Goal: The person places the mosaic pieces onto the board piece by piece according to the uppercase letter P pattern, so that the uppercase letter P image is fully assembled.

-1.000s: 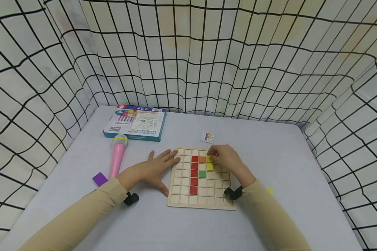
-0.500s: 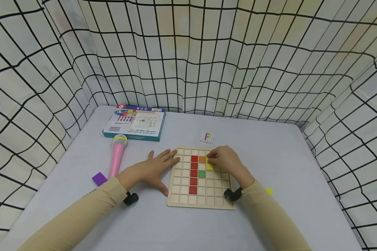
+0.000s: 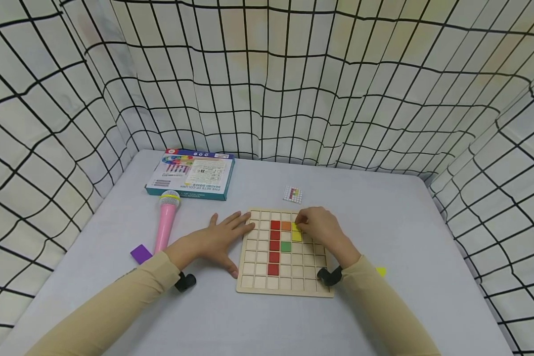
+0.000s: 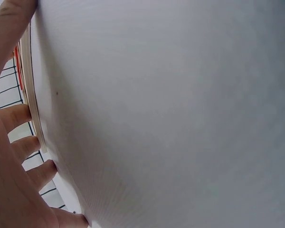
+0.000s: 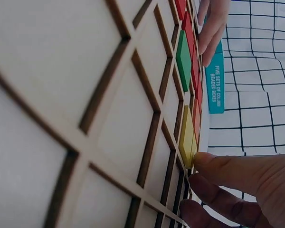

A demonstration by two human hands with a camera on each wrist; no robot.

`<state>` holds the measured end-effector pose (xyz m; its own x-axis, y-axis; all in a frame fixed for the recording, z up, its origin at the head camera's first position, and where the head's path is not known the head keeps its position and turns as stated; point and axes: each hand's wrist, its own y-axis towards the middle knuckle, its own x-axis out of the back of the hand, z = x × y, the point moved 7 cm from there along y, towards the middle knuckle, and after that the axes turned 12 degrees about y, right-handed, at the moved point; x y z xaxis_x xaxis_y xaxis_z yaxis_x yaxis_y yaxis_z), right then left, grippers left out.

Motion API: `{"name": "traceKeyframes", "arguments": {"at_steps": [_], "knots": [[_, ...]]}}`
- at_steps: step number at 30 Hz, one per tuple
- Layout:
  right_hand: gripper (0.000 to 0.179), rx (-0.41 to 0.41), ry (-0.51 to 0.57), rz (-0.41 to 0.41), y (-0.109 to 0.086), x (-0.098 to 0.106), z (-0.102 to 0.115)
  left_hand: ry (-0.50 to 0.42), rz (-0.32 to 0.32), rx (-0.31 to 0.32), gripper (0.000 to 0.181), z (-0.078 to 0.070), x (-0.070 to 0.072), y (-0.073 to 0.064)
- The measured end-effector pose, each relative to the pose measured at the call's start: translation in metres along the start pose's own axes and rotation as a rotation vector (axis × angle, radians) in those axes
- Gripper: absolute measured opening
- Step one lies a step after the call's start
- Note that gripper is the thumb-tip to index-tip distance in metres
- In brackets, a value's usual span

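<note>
My left hand rests with spread fingers against the left edge of the wooden grid board. In the left wrist view, its fingertips touch the board's side and the white table surface. At the board's upper right, my right hand pinches a yellow square tile, partly hidden by its fingers. Another yellow tile lies in the cell just below. To the left are an orange tile, a green tile and a column of several red tiles.
A small patterned card lies beyond the board. At the left are a pink toy microphone, a purple tile and a flat box. A yellow piece shows beside the right sleeve. Black netting surrounds the table.
My right fingers shift slightly at the upper yellow tile, first leftward, then a little back to the right. The left hand stays on the board's edge.
</note>
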<state>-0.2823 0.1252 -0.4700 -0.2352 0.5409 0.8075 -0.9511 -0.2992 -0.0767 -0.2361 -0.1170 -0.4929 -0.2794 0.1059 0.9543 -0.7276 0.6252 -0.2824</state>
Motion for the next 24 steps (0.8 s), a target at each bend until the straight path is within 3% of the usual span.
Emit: {"name": "traceKeyframes", "arguments": {"at_steps": [11, 24], "knots": [[0.015, 0.001, -0.001, 0.023, -0.01, 0.002, -0.007, -0.005, -0.003, 0.003, 0.133, -0.001, 0.001, 0.0], [0.017, -0.061, -0.045, 0.032, -0.051, 0.025, -0.034, -0.002, -0.011, -0.005, 0.134, -0.002, 0.001, -0.001]]}}
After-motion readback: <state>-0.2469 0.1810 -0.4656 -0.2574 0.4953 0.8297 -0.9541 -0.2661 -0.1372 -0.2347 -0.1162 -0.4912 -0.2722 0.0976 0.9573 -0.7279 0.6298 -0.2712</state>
